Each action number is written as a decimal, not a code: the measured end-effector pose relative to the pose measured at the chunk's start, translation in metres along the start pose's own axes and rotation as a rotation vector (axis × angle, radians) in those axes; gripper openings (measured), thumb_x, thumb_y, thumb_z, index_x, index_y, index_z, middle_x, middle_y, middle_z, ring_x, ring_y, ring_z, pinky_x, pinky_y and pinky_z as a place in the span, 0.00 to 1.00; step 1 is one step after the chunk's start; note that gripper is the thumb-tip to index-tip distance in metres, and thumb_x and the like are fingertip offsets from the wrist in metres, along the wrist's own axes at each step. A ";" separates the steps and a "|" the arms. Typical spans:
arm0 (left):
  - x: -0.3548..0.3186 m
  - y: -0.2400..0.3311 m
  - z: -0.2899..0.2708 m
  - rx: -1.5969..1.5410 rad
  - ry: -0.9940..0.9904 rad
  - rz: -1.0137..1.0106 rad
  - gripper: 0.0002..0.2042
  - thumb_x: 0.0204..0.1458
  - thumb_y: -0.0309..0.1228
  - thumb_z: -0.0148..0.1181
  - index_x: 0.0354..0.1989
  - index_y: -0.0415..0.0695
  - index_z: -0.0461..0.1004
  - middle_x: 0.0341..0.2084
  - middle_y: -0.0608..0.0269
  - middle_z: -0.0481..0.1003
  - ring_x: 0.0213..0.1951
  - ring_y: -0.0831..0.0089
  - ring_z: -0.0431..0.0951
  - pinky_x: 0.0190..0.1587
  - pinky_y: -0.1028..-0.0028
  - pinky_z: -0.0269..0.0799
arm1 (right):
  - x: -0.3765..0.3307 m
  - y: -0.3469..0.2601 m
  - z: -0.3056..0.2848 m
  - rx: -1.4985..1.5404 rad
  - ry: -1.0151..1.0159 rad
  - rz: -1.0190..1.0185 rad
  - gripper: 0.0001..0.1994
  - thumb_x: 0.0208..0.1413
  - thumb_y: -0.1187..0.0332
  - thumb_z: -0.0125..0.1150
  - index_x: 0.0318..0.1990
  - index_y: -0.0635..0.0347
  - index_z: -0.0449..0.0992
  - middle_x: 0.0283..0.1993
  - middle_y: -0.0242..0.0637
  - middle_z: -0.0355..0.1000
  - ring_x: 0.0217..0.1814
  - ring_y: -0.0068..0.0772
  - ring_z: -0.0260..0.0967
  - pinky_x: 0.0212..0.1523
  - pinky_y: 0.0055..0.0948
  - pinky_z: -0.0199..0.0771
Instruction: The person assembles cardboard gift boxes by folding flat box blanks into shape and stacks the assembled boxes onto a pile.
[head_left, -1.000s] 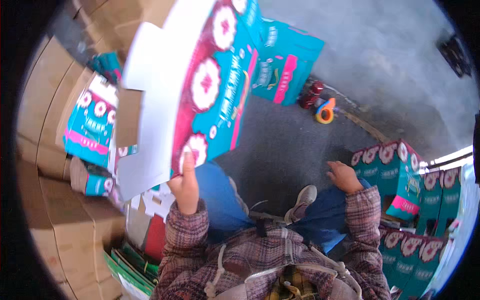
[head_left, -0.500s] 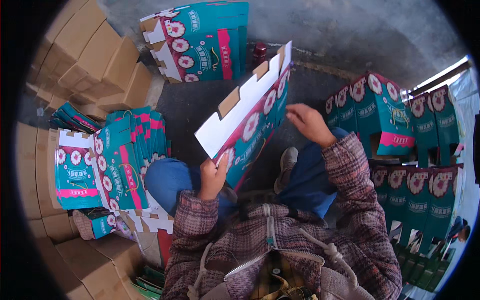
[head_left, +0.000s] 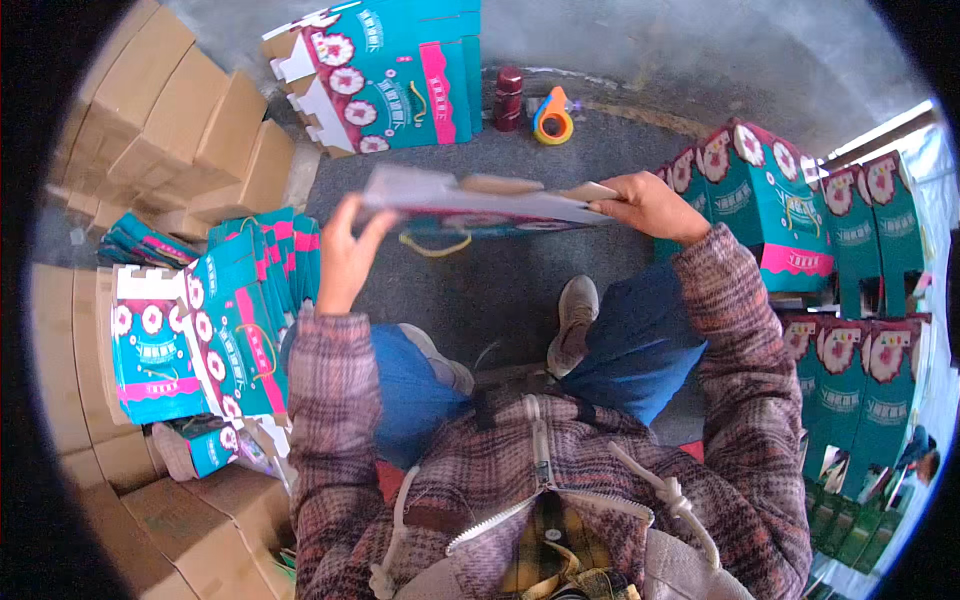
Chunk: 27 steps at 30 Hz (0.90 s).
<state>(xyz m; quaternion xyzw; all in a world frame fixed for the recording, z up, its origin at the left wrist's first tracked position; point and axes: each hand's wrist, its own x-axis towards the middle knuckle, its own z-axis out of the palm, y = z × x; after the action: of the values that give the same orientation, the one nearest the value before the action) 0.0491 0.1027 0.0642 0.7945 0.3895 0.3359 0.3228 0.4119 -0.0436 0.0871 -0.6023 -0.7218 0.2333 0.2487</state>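
Both my hands hold a printed cardboard carton point(head_left: 480, 204) in front of me, above the dark floor. Its white flaps with bare brown notches face up, and a strip of teal and maroon print shows below them. A yellow cord handle point(head_left: 437, 247) hangs from its near face. My left hand point(head_left: 350, 250) has the left end between thumb and fingers, where motion blurs the edge. At the other end, my right hand point(head_left: 650, 205) pinches the corner, thumb on the near side. The carton is tilted nearly edge-on, hiding most of its printed face.
Flattened teal cartons point(head_left: 400, 80) lean on the back wall, and more lie in a pile point(head_left: 225, 320) at left. Brown boxes point(head_left: 160, 110) are stacked along the left. Standing teal cartons point(head_left: 780, 210) line the right. A maroon bottle point(head_left: 508, 100) and an orange tape dispenser point(head_left: 553, 122) sit ahead.
The carton has turned from a steep slant to nearly level and moved away from me. My right hand, open beside it before, now grips its right corner. My left hand moved forward and left.
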 end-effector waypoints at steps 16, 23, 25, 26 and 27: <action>-0.064 0.020 0.137 -0.208 0.045 0.048 0.36 0.48 0.30 0.58 0.65 0.37 0.47 0.60 0.43 0.56 0.62 0.49 0.56 0.62 0.60 0.54 | 0.065 -0.027 0.106 0.388 -0.105 0.361 0.18 0.59 0.61 0.51 0.36 0.73 0.74 0.24 0.45 0.74 0.23 0.32 0.75 0.25 0.31 0.76; -0.071 0.019 0.095 -0.179 -0.024 0.023 0.32 0.51 0.20 0.44 0.67 0.39 0.44 0.64 0.45 0.51 0.66 0.53 0.51 0.66 0.66 0.49 | 0.051 0.040 0.068 0.275 0.194 0.435 0.18 0.57 0.60 0.53 0.30 0.73 0.74 0.22 0.47 0.73 0.22 0.36 0.75 0.25 0.33 0.74; -0.089 0.020 0.073 -0.096 -0.132 0.095 0.31 0.51 0.20 0.45 0.67 0.41 0.46 0.63 0.45 0.52 0.65 0.52 0.53 0.65 0.64 0.50 | 0.050 0.064 0.048 0.285 0.349 0.481 0.18 0.56 0.60 0.52 0.29 0.73 0.74 0.22 0.46 0.74 0.22 0.35 0.75 0.24 0.33 0.74; -0.095 0.020 0.068 -0.010 -0.235 0.164 0.31 0.51 0.19 0.45 0.66 0.43 0.49 0.62 0.44 0.54 0.64 0.51 0.55 0.65 0.63 0.52 | 0.050 0.072 0.041 0.219 0.337 0.476 0.18 0.56 0.60 0.53 0.30 0.73 0.74 0.22 0.47 0.74 0.21 0.35 0.74 0.24 0.33 0.74; -0.098 0.020 0.071 -0.008 -0.237 0.162 0.31 0.51 0.19 0.45 0.66 0.43 0.49 0.62 0.44 0.54 0.64 0.51 0.55 0.65 0.63 0.52 | 0.051 0.071 0.043 0.233 0.330 0.521 0.18 0.55 0.60 0.53 0.32 0.74 0.73 0.24 0.48 0.74 0.24 0.38 0.75 0.27 0.34 0.74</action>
<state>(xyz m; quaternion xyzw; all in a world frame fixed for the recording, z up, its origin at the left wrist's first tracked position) 0.0668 -0.0074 0.0120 0.8561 0.2817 0.2664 0.3417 0.4297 0.0172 0.0128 -0.7641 -0.4617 0.2692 0.3614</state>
